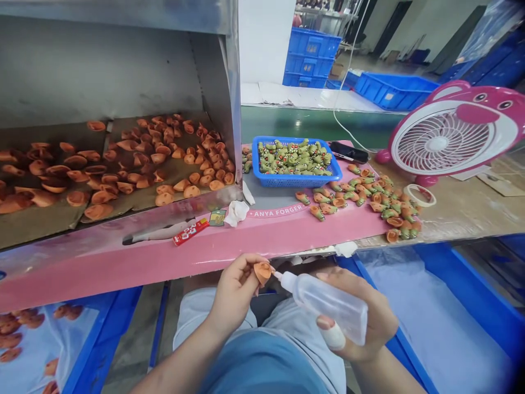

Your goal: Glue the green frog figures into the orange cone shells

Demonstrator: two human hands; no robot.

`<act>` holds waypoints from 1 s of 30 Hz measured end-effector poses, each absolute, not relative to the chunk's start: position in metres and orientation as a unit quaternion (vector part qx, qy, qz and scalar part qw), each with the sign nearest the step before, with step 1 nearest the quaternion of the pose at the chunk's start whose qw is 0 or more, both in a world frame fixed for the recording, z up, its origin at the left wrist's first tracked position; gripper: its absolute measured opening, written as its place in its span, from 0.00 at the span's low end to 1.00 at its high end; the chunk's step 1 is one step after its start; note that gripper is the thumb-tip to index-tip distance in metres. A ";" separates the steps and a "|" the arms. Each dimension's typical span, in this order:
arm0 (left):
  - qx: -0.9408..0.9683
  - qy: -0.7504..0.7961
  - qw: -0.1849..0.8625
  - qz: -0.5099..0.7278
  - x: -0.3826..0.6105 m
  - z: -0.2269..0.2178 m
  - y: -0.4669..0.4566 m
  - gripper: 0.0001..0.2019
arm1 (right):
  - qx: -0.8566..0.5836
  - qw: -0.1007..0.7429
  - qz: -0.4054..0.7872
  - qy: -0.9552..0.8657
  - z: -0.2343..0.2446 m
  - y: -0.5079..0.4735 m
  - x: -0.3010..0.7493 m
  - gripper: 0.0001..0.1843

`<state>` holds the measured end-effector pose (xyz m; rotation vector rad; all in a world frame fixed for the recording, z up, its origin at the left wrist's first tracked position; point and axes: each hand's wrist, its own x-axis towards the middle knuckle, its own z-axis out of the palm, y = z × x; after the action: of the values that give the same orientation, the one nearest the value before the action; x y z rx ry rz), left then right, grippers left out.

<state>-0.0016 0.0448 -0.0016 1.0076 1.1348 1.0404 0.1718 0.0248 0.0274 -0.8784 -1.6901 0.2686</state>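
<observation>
At the far left, loose orange hollow cone-shaped pieces lie heaped in a grey metal booth; those nearest its front might roll out if knocked. Next, a small red printed tube and a crumpled white tissue lie on the pink printed surface, where a sleeve or wrist could drag the tissue.

The left hand has its fingers pinching one small orange cone-shaped piece, held in the air over the lap, just off the surface's edge. The grip takes only a little of it, so a slip would probably drop it onto the lap or floor. The thin nozzle of a translucent white plastic squeeze bottle points at its rim; whether they touch, I cannot tell. Too hard a squeeze could flood the rim or wet the nearby fingertips.

The right hand has its fingers wrapped around the bottle, which tilts nozzle-up; a jerk there would throw the tip off line. Further right, green-and-orange pieces crowd near the surface's edge, where an elbow could sweep some into the blue plastic bin below.
</observation>
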 end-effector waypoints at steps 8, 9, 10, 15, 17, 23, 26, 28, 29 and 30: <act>0.445 0.504 0.594 0.443 -0.001 0.000 0.045 0.03 | -0.399 0.572 0.104 -0.709 0.025 0.026 0.173 0.19; 0.446 0.506 0.591 0.442 -0.001 0.001 0.045 0.03 | -0.403 0.569 0.105 -0.710 0.025 0.026 0.173 0.19; 0.447 0.508 0.589 0.442 -0.001 0.002 0.045 0.03 | -0.405 0.566 0.107 -0.710 0.025 0.026 0.173 0.19; 0.442 0.513 0.581 0.451 -0.001 0.004 0.045 0.03 | -0.402 0.571 0.111 -0.708 0.025 0.026 0.173 0.18; 0.445 0.511 0.578 0.455 -0.001 0.003 0.046 0.02 | -0.400 0.572 0.116 -0.707 0.025 0.026 0.173 0.18; 0.453 0.510 0.568 0.460 -0.002 0.000 0.047 0.03 | -0.383 0.571 0.142 -0.712 0.022 0.025 0.175 0.19; 0.453 0.516 0.553 0.472 -0.004 0.000 0.047 0.03 | -0.379 0.580 0.160 -0.703 0.022 0.025 0.175 0.19; 0.454 0.518 0.545 0.478 -0.004 0.000 0.048 0.03 | -0.385 0.590 0.164 -0.691 0.022 0.025 0.174 0.18; 0.454 0.517 0.543 0.481 -0.004 0.000 0.048 0.03 | -0.390 0.592 0.163 -0.686 0.023 0.025 0.173 0.18; 0.456 0.516 0.543 0.481 -0.004 0.000 0.048 0.03 | -0.394 0.591 0.161 -0.685 0.024 0.026 0.172 0.18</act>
<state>-0.0037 0.0478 -0.0001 1.0826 1.2256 1.1419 0.1721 0.0261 0.0236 -0.9165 -1.5937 0.3740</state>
